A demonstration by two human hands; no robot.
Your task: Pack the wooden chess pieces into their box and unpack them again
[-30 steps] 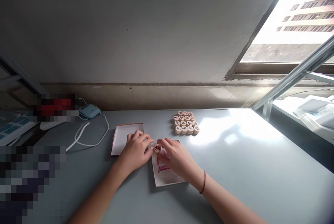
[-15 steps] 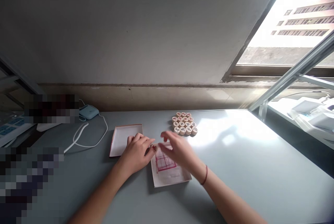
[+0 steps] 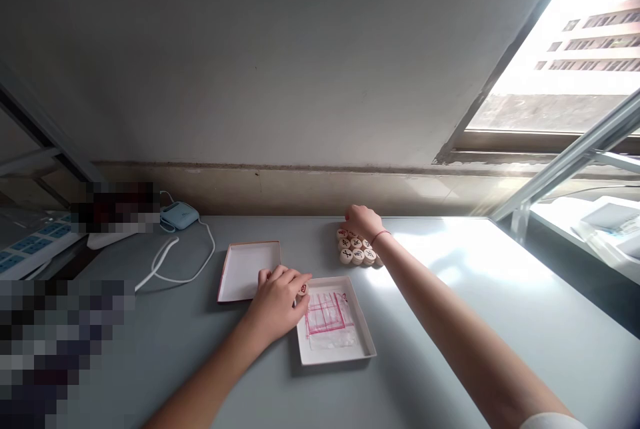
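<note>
Table: the grey-topped table (image 3: 525, 295) carries everything handled here.
Open tray: the white cardboard tray (image 3: 364, 341) is now unobstructed by the right hand; the pink-gridded sheet (image 3: 327, 315) inside shows almost whole.
Second tray: the orange-edged tray (image 3: 250, 269) lies beside the left hand, nothing visible in it.
Left hand: the left hand (image 3: 277, 302) stays at the open tray's far-left corner, thumb and fingers around one piece.
Right hand: the right hand (image 3: 363, 221) has left the tray for the cluster's back row, fingers curled; whether it grips anything, I cannot tell.
Chess cluster: the Chinese chess pieces (image 3: 356, 243) sit bunched, partly hidden; work now seems split between them and the tray.
Single piece: the red-marked piece (image 3: 303, 289) is in the left hand.
</note>
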